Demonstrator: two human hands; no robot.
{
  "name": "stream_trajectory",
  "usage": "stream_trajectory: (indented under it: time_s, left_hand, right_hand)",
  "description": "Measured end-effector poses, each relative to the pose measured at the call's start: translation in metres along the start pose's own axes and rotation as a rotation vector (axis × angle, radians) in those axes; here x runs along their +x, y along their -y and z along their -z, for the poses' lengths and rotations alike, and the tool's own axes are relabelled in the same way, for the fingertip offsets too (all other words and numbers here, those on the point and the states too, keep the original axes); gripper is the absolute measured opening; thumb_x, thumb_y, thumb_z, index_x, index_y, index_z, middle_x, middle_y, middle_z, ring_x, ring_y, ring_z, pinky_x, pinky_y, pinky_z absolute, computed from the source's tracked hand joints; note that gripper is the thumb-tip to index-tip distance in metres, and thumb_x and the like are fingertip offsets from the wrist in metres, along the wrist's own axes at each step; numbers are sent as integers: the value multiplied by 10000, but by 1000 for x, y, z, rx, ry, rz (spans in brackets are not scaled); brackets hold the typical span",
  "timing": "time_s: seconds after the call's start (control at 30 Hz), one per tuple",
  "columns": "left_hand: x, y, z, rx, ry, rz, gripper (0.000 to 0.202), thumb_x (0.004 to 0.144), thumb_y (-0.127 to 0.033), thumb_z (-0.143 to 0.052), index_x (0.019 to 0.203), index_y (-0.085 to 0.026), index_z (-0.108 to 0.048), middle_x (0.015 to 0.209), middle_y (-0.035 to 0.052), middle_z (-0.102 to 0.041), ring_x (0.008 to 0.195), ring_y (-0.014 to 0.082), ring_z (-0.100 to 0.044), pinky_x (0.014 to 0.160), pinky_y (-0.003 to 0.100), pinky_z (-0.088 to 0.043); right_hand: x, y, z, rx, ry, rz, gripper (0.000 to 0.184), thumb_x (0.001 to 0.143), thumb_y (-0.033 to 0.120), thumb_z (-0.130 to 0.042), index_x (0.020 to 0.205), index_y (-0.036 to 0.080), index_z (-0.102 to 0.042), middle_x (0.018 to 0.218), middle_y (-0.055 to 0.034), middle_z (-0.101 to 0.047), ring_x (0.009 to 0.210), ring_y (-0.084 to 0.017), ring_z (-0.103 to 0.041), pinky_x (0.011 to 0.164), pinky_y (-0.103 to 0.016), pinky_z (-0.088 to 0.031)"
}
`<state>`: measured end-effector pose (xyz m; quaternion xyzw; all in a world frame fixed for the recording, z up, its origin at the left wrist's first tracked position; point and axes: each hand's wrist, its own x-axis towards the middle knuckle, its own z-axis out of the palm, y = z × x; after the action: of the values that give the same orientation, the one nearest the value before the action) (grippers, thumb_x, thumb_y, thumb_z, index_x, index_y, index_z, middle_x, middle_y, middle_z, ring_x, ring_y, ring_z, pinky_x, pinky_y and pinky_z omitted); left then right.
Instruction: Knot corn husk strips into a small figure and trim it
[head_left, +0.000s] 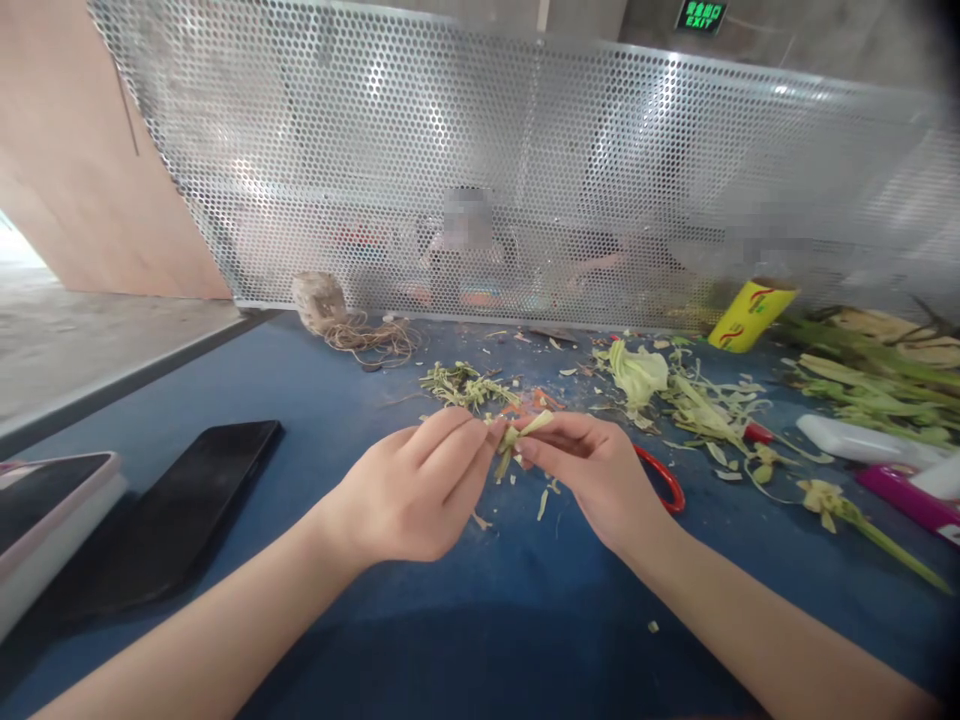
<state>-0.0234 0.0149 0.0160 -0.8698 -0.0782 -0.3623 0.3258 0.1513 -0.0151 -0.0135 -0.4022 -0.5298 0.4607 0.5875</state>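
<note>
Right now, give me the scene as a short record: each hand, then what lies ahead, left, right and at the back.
left hand: pinching a pale green strip
right hand: pinching the same strip
ahead: green plant cluster
left: black phone, lying flat
right: red loop, partly hidden by the right hand; yellow cylinder
back: perforated metal screen
surface: blue tabletop

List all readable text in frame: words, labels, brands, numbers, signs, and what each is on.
"安全出口" – green-lit sign, top line.
"EXIT" – same sign, bottom line.
Yellow cylinder: red and dark print, too small and blurred to read.
Purple object at the right edge: pale patch, any print on it too small to read.
No numbers I can make out.
</note>
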Motion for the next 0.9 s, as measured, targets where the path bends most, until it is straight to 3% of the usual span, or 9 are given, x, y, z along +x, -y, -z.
stream_trajectory:
  time_s: [0.3, 0.47, 0.67, 0.8, 0.9]
  left_hand:
    - [4, -5, 3, 140, 21, 13, 163, 802, -53, -453, 808, -78, -614, 674, 63, -630, 651, 183, -610, 473, 255, -515]
    - [2, -5, -2, -20, 28, 108, 119, 816, -67, -458, 843, -82, -573, 675, 47, -600, 682, 159, -602, 536, 234, -529]
    - [0, -9, -3, -166, 38, 255, 91, 794, -63, -494, 804, -89, -581, 679, 44, -575, 669, 138, -582, 580, 225, -522]
    - [-2, -13, -2, -188, 64, 320, 111, 796, -79, -495, 804, -99, -603, 714, 47, -582, 671, 124, -571, 665, 243, -518]
    - [-2, -15, -1, -200, 13, 393, 99, 771, -76, -531, 836, -112, -597, 746, 40, -596, 703, 119, -578, 699, 228, -509]
  right_hand:
    - [-3, 4, -4, -70, -46, 116, 81, 675, 207, -659, 717, 269, -692, 795, 12, -695, 739, -155, -633, 675, -283, -524]
    - [-2, 8, 1, -199, 17, 93, 242, 695, 215, -640, 927, 278, -667, 748, 14, -683, 734, -153, -621, 739, -310, -494]
    - [-2, 11, 2, -274, 63, 86, 260, 728, 257, -607, 988, 246, -607, 738, 5, -658, 738, -147, -604, 740, -301, -478]
    - [-4, 10, 1, -452, -17, 306, 494, 690, 261, -645, 1139, 244, -440, 842, -7, -597, 708, -140, -564, 733, -318, -474]
    - [-7, 10, 1, -687, -101, 546, 483, 686, 261, -655, 1129, 260, -461, 1002, -52, -548, 804, -174, -548, 800, -377, -438]
